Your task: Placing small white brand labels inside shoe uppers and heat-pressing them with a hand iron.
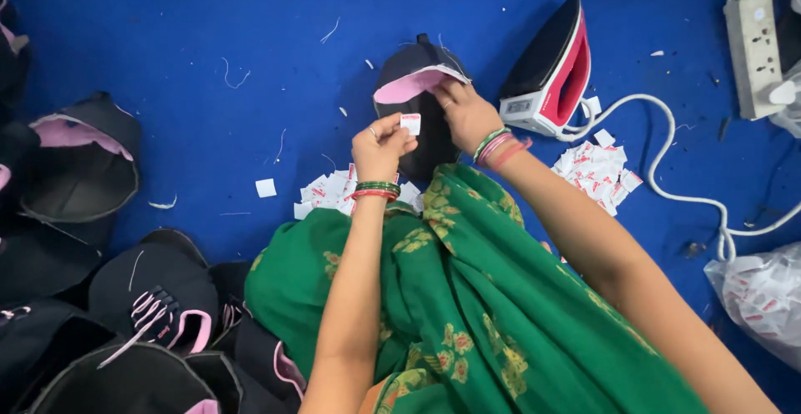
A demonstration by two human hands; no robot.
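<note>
Between both hands (380, 147) (467, 113), black cap (417, 68), length running away, pink-lined opening leftward.

Probably a garment workshop: black fabric pieces (79, 164) piled on blue floor (209, 47), an iron (551, 68), loose labels (596, 172).

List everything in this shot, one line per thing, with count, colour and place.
Cap under the hands: one, black with pink lining, centre of the blue surface.
Small label: one, white with red print, pinched in the left hand.
Loose labels: two heaps, white and red, by the knee and right of it.
Clothes iron: one, black, red and white, standing right of the cap.
Power strip: one, white, top right.
Stacked caps: many, black and pink, left edge.
Plastic bag: one, clear, right edge.
Green garment: lap.
Left hand; right hand, on the cap.
</note>
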